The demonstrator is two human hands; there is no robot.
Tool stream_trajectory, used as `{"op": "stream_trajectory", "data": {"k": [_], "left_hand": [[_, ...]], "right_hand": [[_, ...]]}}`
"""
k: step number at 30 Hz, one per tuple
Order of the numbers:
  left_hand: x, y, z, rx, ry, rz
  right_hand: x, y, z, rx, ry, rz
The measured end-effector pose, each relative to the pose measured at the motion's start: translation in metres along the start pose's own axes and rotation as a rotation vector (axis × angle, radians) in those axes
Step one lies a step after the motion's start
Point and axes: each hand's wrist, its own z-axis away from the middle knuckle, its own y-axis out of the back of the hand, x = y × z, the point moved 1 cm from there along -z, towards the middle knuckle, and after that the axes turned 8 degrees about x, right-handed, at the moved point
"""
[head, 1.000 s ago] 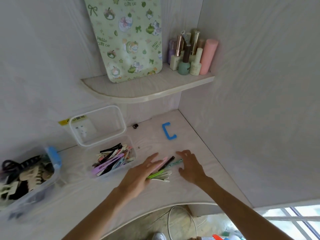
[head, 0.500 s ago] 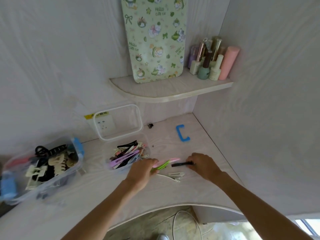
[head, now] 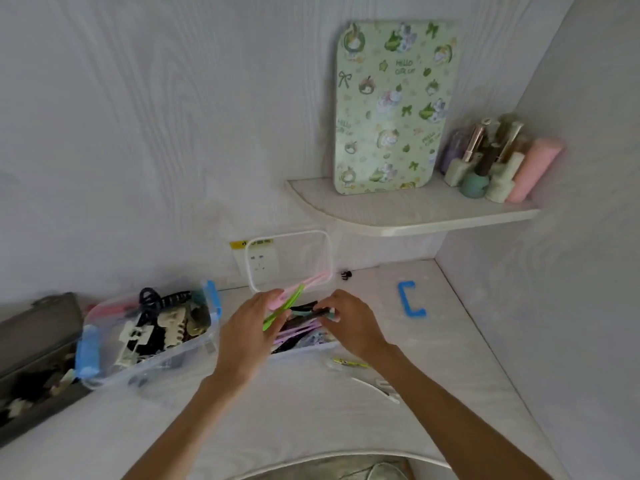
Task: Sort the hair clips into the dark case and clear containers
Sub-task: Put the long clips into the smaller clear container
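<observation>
Pale desk [head: 311, 420], clear containers [head: 149, 344], dark case [head: 34, 344], blue clip [head: 408, 299]

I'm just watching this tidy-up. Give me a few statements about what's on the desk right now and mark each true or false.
1. The left hand holds a green clip and a pink clip. True.
2. The blue C-shaped piece lies inside a container. False: it lies on the bare desk.
3. The large clear box holds claw clips. True.
4. Every clip is already put away. False: a white clip and a yellow clip lie loose on the desk.
</observation>
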Motion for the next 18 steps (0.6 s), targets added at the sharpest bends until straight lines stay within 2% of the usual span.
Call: {"op": "stream_trajectory", "data": {"k": [3, 6, 9, 11, 16, 18], "left_hand": [[-0.005, 0.0, -0.001, -0.032, -0.009, -0.035], [-0.006, -0.008, -0.006, -0.043, -0.016, -0.059], [-0.013, -0.023, -0.007, -0.165, -0.035, -0.092], [-0.016, -0.032, -0.005, -0.214, -0.094, -0.142], [0.022, -0.035, 0.011, -0.042, -0.326, -0.005], [0.041, -0.043, 0.025, -0.098, -0.412, 0.043]], "right_hand": [[0.002, -0.01, -0.003, -0.056, -0.035, -0.045], [0.015, 0.011, 0.008, 0.008, 0.002, -0.012], [0.041, 0.041, 0.026, 0.019, -0.036, 0.045], [0.061, 0.055, 0.04, -0.098, -0.087, 0.109], [0.088, 0.059, 0.076, -0.309, -0.182, 0.212], [0.093, 0.045, 0.092, -0.405, -0.15, 0.293]]}}
